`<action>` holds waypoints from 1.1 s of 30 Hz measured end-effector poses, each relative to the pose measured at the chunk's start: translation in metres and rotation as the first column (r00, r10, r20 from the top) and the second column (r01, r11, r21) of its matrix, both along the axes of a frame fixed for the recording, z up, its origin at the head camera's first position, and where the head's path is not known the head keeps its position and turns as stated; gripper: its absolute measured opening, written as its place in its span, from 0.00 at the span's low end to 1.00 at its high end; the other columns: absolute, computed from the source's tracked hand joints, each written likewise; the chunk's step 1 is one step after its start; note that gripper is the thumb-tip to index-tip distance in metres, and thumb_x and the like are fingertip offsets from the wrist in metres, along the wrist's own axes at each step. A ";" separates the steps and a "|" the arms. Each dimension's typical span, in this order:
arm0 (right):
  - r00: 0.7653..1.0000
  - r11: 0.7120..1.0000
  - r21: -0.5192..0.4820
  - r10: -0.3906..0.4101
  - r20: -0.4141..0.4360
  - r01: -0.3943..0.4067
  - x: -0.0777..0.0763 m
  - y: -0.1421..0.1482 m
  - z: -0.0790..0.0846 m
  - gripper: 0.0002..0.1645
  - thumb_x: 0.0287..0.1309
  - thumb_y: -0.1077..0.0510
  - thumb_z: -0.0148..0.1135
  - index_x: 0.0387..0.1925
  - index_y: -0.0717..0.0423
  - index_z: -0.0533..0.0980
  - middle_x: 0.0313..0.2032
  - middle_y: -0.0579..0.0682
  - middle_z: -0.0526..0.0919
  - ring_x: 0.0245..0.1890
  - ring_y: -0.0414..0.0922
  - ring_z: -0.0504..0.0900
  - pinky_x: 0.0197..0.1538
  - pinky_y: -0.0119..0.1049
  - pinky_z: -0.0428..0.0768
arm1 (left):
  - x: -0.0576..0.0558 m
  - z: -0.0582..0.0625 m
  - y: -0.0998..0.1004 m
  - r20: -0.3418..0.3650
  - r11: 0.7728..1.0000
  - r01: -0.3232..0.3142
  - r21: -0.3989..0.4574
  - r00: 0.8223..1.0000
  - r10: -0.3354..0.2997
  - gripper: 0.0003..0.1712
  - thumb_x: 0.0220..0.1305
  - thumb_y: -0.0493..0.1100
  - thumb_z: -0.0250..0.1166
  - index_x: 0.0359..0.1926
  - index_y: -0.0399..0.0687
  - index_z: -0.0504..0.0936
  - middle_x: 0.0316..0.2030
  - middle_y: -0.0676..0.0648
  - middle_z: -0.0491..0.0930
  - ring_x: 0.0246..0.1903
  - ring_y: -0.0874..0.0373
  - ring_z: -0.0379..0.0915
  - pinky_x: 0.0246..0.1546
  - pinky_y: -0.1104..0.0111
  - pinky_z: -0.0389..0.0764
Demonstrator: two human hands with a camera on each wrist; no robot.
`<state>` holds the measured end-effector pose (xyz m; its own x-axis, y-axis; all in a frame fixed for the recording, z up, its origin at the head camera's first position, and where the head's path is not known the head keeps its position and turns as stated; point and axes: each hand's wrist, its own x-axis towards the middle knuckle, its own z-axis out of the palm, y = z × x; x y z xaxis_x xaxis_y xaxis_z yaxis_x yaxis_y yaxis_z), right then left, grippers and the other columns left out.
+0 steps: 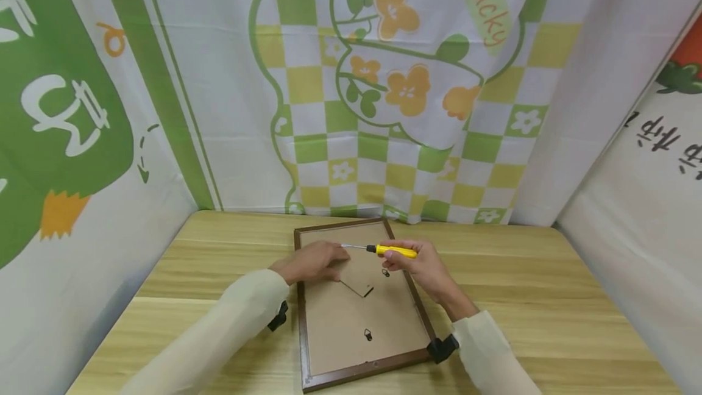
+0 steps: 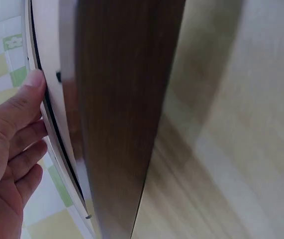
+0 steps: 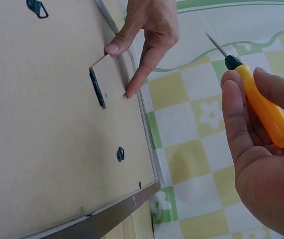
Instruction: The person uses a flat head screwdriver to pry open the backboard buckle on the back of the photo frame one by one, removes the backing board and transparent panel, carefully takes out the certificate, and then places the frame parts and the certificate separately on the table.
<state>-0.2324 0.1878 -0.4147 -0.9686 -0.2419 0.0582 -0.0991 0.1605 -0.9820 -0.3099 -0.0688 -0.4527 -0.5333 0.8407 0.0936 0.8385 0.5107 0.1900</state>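
A picture frame (image 1: 303,337) with a dark brown rim lies back side up on the table, its beige backing board (image 1: 334,334) showing. My left hand (image 1: 314,262) is over the board's far left part. In the right wrist view, its thumb and a finger hold the two side edges of a stand flap (image 3: 113,74), which has a black hinge (image 3: 97,88). My right hand (image 1: 419,264) grips the yellow handle of a screwdriver (image 1: 396,251) above the board's right side. The metal shaft points left, toward my left hand in the head view, and stands apart from it in the right wrist view.
Two black hanging hooks sit on the backing board, one hook (image 1: 368,335) near and another hook (image 1: 386,273) farther off. Wood-grain table (image 1: 526,297) surrounds the frame. A printed curtain (image 1: 351,114) hangs along the far edge, with more printed cloth at both sides.
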 end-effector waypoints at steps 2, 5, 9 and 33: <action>1.000 1.000 -0.006 -0.002 0.002 0.002 0.000 -0.001 0.001 0.21 0.55 0.54 0.62 0.49 0.60 0.78 0.39 0.55 0.85 0.38 0.54 0.84 0.46 0.44 0.83 | -0.003 0.001 0.000 -0.009 1.000 0.005 0.003 1.000 -0.005 0.26 0.51 0.47 0.68 0.50 0.40 0.79 0.48 0.44 0.81 0.48 0.53 0.77 0.52 0.62 0.77; 1.000 1.000 -0.008 0.007 0.007 -0.007 0.001 -0.001 0.001 0.21 0.55 0.55 0.62 0.49 0.60 0.78 0.37 0.53 0.86 0.36 0.49 0.85 0.47 0.47 0.82 | -0.004 0.001 -0.003 -0.030 1.000 0.000 -0.012 1.000 0.000 0.26 0.49 0.50 0.68 0.48 0.42 0.80 0.46 0.46 0.83 0.46 0.55 0.79 0.50 0.64 0.78; 1.000 1.000 -0.009 0.004 0.003 -0.004 0.003 0.000 0.002 0.20 0.56 0.55 0.61 0.49 0.61 0.78 0.40 0.58 0.84 0.35 0.44 0.84 0.47 0.46 0.82 | -0.003 0.003 -0.007 -0.018 1.000 0.004 -0.010 1.000 -0.004 0.21 0.48 0.53 0.68 0.40 0.45 0.82 0.34 0.49 0.84 0.27 0.63 0.73 0.33 0.69 0.79; 1.000 0.998 -0.068 -0.012 0.018 0.014 0.001 0.006 -0.005 0.24 0.54 0.54 0.63 0.49 0.65 0.76 0.47 0.69 0.79 0.34 0.41 0.83 0.47 0.49 0.81 | 0.038 0.003 -0.013 -0.094 0.984 -0.175 -0.023 0.981 0.172 0.27 0.38 0.64 0.71 0.11 0.55 0.65 0.11 0.60 0.49 0.14 0.69 0.44 0.14 0.78 0.46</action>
<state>-0.2315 0.1936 -0.4193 -0.9726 -0.2254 0.0567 -0.0797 0.0942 -0.9924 -0.2722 -0.0814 -0.4493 -0.6619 0.7393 0.1238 0.7496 0.6545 0.0988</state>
